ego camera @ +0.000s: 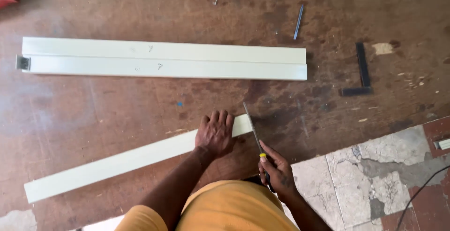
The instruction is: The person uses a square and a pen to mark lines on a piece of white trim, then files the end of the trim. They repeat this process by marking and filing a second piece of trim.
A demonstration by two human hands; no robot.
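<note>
My left hand (pixel 215 133) lies flat on a long cream strip (pixel 117 164) on the floor, pressing it down near its right end. My right hand (pixel 276 169) grips the handle of a narrow flat file (pixel 252 126), index finger stretched along it. The file's blade rests against the strip's right end. My knee in orange cloth (pixel 225 207) sits below both hands.
Two long cream profiles (pixel 164 58) lie side by side farther up the floor, a small metal clip at their left end. A black try square (pixel 362 71) and a blue pen (pixel 298 22) lie to the right. Cracked pale tiles (pixel 375 179) fill the lower right.
</note>
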